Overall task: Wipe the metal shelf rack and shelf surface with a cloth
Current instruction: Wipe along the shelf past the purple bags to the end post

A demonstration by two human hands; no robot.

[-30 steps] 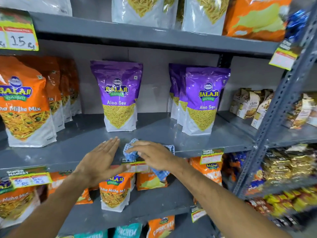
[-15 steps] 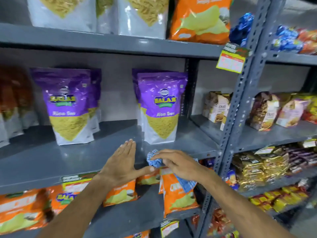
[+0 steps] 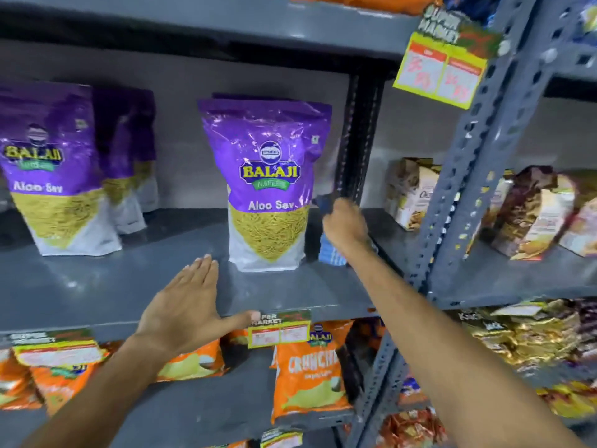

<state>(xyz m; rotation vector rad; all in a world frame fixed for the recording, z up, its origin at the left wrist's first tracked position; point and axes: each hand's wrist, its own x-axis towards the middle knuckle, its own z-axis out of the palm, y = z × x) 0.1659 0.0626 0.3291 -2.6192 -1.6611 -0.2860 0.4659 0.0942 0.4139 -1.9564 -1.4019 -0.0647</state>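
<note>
Purple snack bags [image 3: 268, 185] standing upright, orange chip bags [image 3: 308, 376] on the level below, a yellow price tag [image 3: 441, 67] hanging above, boxed snacks [image 3: 412, 192] at right.

We log: right hand [image 3: 344, 226] gripping blue cloth [image 3: 329, 252] at the grey shelf [image 3: 113, 286] rear, beside a purple Aloo Sev pouch [image 3: 266, 185]; left hand [image 3: 184, 312] flat on the shelf's front edge.
</note>
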